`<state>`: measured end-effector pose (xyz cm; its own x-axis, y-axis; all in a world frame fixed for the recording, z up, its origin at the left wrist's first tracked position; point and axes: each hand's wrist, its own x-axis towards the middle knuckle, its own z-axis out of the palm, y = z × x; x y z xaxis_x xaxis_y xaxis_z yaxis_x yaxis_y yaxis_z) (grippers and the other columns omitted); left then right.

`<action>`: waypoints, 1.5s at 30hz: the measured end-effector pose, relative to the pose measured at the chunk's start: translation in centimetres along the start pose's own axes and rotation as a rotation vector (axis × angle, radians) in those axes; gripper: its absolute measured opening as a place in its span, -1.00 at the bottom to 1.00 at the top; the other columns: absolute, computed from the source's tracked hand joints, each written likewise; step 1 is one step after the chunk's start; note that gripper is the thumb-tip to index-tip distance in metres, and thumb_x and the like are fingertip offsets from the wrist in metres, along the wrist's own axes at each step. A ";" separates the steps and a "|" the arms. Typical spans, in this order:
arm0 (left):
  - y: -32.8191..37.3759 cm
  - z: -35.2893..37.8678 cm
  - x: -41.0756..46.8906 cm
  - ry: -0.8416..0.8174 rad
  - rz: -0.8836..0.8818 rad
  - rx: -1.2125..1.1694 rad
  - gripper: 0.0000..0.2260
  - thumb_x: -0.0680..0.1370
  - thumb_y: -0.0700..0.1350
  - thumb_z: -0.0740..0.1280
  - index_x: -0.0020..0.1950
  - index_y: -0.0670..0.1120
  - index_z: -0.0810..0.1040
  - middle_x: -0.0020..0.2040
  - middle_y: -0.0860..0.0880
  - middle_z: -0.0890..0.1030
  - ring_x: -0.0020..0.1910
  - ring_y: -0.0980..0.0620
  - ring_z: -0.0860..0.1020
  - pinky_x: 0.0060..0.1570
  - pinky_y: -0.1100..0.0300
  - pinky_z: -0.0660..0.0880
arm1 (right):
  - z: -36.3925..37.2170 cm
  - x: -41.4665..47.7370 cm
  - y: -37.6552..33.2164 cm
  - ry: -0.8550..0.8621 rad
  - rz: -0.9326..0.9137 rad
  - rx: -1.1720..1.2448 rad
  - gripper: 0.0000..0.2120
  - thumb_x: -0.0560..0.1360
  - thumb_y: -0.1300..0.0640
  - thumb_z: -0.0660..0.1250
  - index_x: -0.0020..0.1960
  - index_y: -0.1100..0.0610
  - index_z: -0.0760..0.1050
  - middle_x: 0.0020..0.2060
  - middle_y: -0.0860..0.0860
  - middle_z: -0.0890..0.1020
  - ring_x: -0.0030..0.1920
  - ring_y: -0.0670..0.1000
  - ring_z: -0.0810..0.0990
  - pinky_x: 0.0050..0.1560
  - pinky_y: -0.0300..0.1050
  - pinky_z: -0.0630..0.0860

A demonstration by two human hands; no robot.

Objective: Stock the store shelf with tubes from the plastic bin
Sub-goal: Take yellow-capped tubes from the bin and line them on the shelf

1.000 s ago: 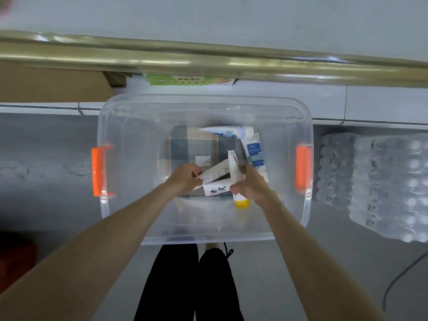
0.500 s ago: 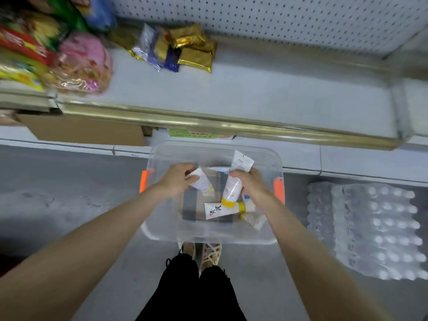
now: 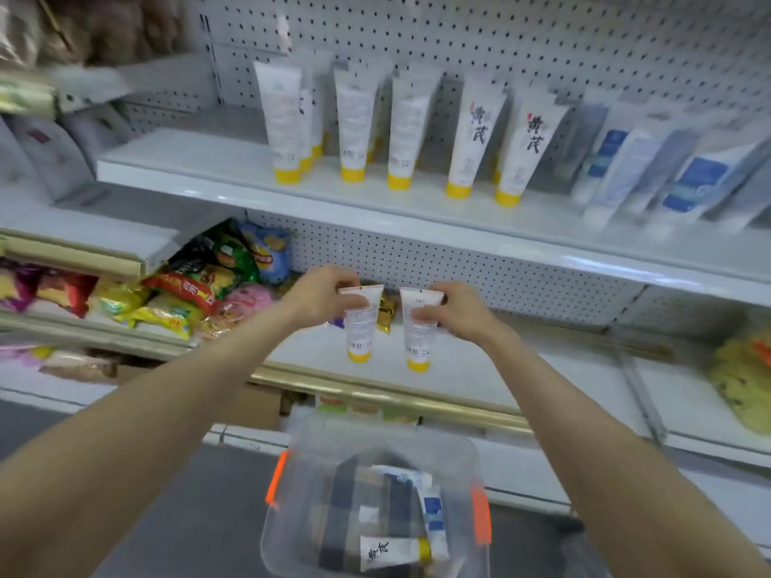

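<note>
My left hand (image 3: 321, 294) grips a white tube with a yellow cap (image 3: 359, 327), cap down, in front of the lower shelf. My right hand (image 3: 454, 311) grips a second white yellow-capped tube (image 3: 418, 332) the same way, a little to the right. Both tubes hang in the air, well below the upper white shelf (image 3: 375, 202), where several white tubes with yellow caps (image 3: 411, 131) stand on their caps in a row. The clear plastic bin (image 3: 292, 506) with orange handles sits on the floor below, holding a yellow-capped tube (image 3: 392, 552) and blue-and-white tubes (image 3: 432, 504).
Blue-and-white tubes (image 3: 667, 173) lean at the right of the upper shelf. Snack bags (image 3: 200, 281) fill the left of the lower shelf (image 3: 479, 369), which has a gold front rail. A yellow packet (image 3: 747, 381) lies at far right. Pegboard backs both shelves.
Both hands lifted one tube each out of the bin and rose to shelf height. The view tilted up from the bin to the shelves.
</note>
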<state>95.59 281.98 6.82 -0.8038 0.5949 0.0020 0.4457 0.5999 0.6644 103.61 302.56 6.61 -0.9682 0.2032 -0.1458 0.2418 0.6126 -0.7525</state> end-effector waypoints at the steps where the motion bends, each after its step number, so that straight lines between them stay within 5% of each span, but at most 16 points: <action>1: 0.9 -1.4 0.3 0.022 0.021 0.008 -0.86 0.49 -0.10 0.39 -0.14 -0.17 0.55 -0.24 -0.09 0.59 -0.25 -0.05 0.57 -0.29 0.16 0.44 | -1.3 0.2 -1.6 0.006 -0.037 -0.031 -0.87 0.40 0.18 0.45 -0.24 0.14 0.50 -0.32 0.01 0.55 -0.30 -0.04 0.49 -0.32 -0.23 0.38; 6: 4.4 -7.9 1.7 0.120 0.173 0.082 -0.88 0.50 -0.07 0.38 -0.19 -0.08 0.53 -0.25 0.00 0.53 -0.21 0.04 0.46 -0.28 0.34 0.31 | -6.5 1.4 -7.8 0.070 -0.166 -0.089 -0.81 0.39 0.12 0.48 -0.08 0.16 0.54 -0.28 0.03 0.53 -0.32 -0.07 0.43 -0.28 -0.22 0.32; 10: 6.3 -11.9 3.0 0.171 0.209 0.070 -0.81 0.51 -0.09 0.37 -0.28 -0.05 0.45 -0.36 0.12 0.42 -0.35 0.20 0.37 -0.33 0.27 0.25 | -9.2 2.2 -11.8 0.159 -0.246 -0.110 -0.71 0.38 0.16 0.48 0.00 0.33 0.58 -0.23 0.10 0.58 -0.23 -0.02 0.47 -0.19 -0.18 0.38; 15: 7.2 -15.4 5.0 0.254 0.236 0.093 -0.75 0.49 -0.10 0.40 -0.19 -0.31 0.55 -0.30 -0.12 0.48 -0.28 -0.01 0.37 -0.32 0.20 0.24 | -10.7 3.8 -14.7 0.243 -0.311 -0.123 -0.75 0.38 0.20 0.48 -0.09 0.37 0.55 -0.27 0.13 0.52 -0.27 0.01 0.43 -0.24 -0.14 0.35; 19: 7.8 -17.2 6.8 0.295 0.257 0.081 -0.80 0.48 -0.16 0.41 -0.11 -0.32 0.59 -0.21 -0.14 0.55 -0.32 0.01 0.43 -0.28 0.24 0.35 | -11.0 5.6 -16.0 0.305 -0.322 -0.158 -0.77 0.38 0.20 0.48 -0.02 0.30 0.58 -0.16 0.12 0.61 -0.16 0.02 0.52 -0.11 -0.09 0.47; 22: 7.6 -18.0 8.4 0.300 0.256 0.075 -0.81 0.48 -0.16 0.40 -0.11 -0.31 0.60 -0.22 -0.18 0.58 -0.29 -0.02 0.47 -0.29 0.25 0.37 | -10.8 6.8 -16.5 0.313 -0.315 -0.141 -0.76 0.40 0.23 0.46 0.04 0.25 0.57 -0.17 0.04 0.58 -0.15 0.00 0.51 -0.22 -0.24 0.42; 27: 7.0 -18.4 10.7 0.289 0.236 0.059 -0.81 0.47 -0.16 0.41 -0.12 -0.31 0.60 -0.24 -0.24 0.60 -0.41 0.00 0.45 -0.34 0.23 0.38 | -10.4 8.8 -17.1 0.329 -0.287 -0.139 -0.69 0.42 0.25 0.43 0.14 0.24 0.55 -0.03 0.08 0.61 -0.02 0.05 0.57 0.00 -0.14 0.46; 31: 6.6 -18.3 11.6 0.285 0.237 0.076 -0.81 0.47 -0.15 0.41 -0.13 -0.30 0.60 -0.26 -0.22 0.58 -0.42 0.05 0.42 -0.33 0.24 0.37 | -10.1 10.2 -16.7 0.343 -0.274 -0.145 -0.68 0.41 0.25 0.44 0.15 0.23 0.54 -0.05 0.03 0.59 -0.04 0.00 0.53 -0.03 -0.20 0.39; 35: 6.3 -18.2 12.1 0.276 0.252 0.079 -0.80 0.48 -0.17 0.40 -0.11 -0.33 0.59 -0.27 -0.20 0.56 -0.42 0.04 0.41 -0.27 0.18 0.38 | -10.0 11.3 -16.3 0.364 -0.249 -0.152 -0.59 0.39 0.23 0.46 0.23 0.23 0.52 0.19 0.14 0.58 0.15 0.10 0.55 0.19 -0.09 0.44; 41: 6.0 -18.0 12.7 0.280 0.251 0.072 -0.80 0.49 -0.17 0.39 -0.09 -0.34 0.59 -0.16 -0.30 0.62 -0.44 0.09 0.41 -0.30 0.19 0.40 | -10.0 11.9 -16.4 0.352 -0.245 -0.169 -0.59 0.40 0.20 0.46 0.23 0.21 0.52 0.18 0.13 0.57 -0.01 -0.04 0.46 0.06 -0.18 0.38; 45: 6.1 -17.8 13.0 0.287 0.245 0.055 -0.83 0.50 -0.18 0.38 -0.01 -0.27 0.60 -0.21 -0.15 0.58 -0.29 -0.05 0.49 -0.14 0.15 0.46 | -9.9 11.9 -16.5 0.350 -0.250 -0.167 -0.62 0.41 0.21 0.44 0.21 0.22 0.52 0.10 0.12 0.60 -0.05 -0.03 0.48 -0.03 -0.23 0.36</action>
<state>80.85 283.77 24.20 -0.7449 0.5547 0.3707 0.6527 0.4907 0.5772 88.78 302.46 23.68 -0.9252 0.2621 0.2743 0.0387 0.7845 -0.6190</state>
